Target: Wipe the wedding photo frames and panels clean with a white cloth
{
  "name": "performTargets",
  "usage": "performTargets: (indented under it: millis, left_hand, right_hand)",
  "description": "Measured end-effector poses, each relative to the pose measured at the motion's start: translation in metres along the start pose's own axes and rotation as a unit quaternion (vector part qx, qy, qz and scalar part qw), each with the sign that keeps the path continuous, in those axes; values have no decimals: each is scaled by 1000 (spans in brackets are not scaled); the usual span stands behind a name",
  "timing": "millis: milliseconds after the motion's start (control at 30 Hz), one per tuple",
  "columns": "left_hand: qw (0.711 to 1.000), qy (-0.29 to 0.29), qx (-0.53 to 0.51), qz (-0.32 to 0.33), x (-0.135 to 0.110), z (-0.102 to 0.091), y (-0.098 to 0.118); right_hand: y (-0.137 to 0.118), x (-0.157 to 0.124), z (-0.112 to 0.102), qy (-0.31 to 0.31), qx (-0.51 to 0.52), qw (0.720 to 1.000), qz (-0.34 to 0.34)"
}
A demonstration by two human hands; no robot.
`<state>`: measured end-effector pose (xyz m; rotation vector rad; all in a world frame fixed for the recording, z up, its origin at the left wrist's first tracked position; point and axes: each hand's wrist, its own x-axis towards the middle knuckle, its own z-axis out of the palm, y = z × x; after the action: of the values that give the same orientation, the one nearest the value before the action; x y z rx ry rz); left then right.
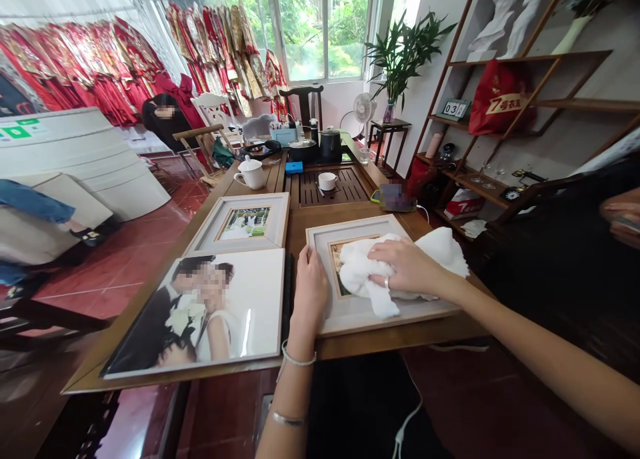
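The right hand (407, 262), fingers curled, grips white cloth (355, 269) beneath it atop the picture frame (345, 312), whose left edge the left hand (311, 286) (fingertips partly hidden) seemingly clasps.

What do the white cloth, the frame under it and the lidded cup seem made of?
White cloth: matte, perhaps cotton, given its soft folds.
Frame: probably matte wood or imitation, from its pale tan edge.
Lidded cup: likely glazed ceramic, from its smooth white surface.

On tbl (297, 227): R frame (350, 310) near R w/ cloth (357, 272) on top; photo print (200, 319) near L, L frame (276, 226) just behind it. Farther back: mug (251, 174) L, tea tray (310, 196) ctr w/ cup (328, 180) on it.
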<state>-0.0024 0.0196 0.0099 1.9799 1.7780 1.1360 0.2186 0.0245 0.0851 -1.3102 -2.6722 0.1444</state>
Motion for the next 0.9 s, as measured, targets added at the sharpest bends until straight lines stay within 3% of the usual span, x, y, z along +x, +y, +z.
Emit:
performTargets:
  millis: [200,333,467,600,767,900]
  left_hand:
    - [1000,-4,14,2,0,0,3]
    - [1000,-5,17,7,0,0,3]
    - [1000,8,-1,14,0,1,0]
    - [1000,12,-13,14,-1,1,0]
    - [1000,2,-14,1,0,-1,3]
    - [1000,-2,-15,-6,0,0,4]
  right_hand:
    - [39,45,12,117,-93,982,116]
    - [45,70,16,161,-66,976,129]
    - [33,82,12,106,-37,985,134]
    - [19,76,5,26,-42,993,105]
    - [-5,45,3,-37,-2,999,12]
    - [-22,10,1,-49,68,996,-44]
